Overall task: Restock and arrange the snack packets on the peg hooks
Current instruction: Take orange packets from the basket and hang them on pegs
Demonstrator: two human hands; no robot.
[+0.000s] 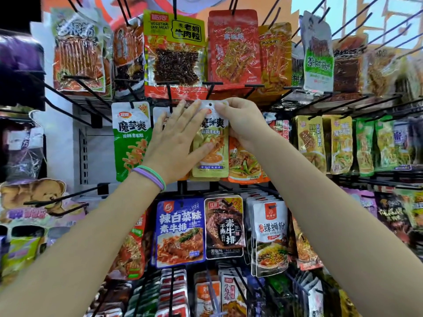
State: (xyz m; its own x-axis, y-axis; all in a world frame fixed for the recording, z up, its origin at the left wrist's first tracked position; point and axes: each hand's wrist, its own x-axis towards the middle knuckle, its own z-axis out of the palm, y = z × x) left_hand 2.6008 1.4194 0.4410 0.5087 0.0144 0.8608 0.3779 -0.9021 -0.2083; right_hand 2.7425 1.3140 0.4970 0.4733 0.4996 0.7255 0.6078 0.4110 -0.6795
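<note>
Snack packets are the job, and one yellow-gold packet [211, 143] sits at the centre of the rack, held up against the middle row. The right hand [242, 124] pinches its white header at the top right corner, thumb and fingers curled on the edge beside the punched hole. The left hand [176, 143] lies flat and spread over the packet's left side, fingers straight, the thumb pressing its lower face.

Judging by this, the step in hand is threading the hole onto a peg hook [211, 86], whose crossbar tip shows just at 12 o'clock from the packet; the hole looks not yet on it. The next move calls for lining the hole up with the hook's end and sliding the packet back.

At 9 o'clock hangs a green packet [131, 140]; at 3 o'clock, half behind the right wrist, an orange packet [242, 161] crowds close. At 6 o'clock hangs a blue packet [180, 232]. The large yellow pack [175, 53] above dips near the hook's tip and could snag.
</note>
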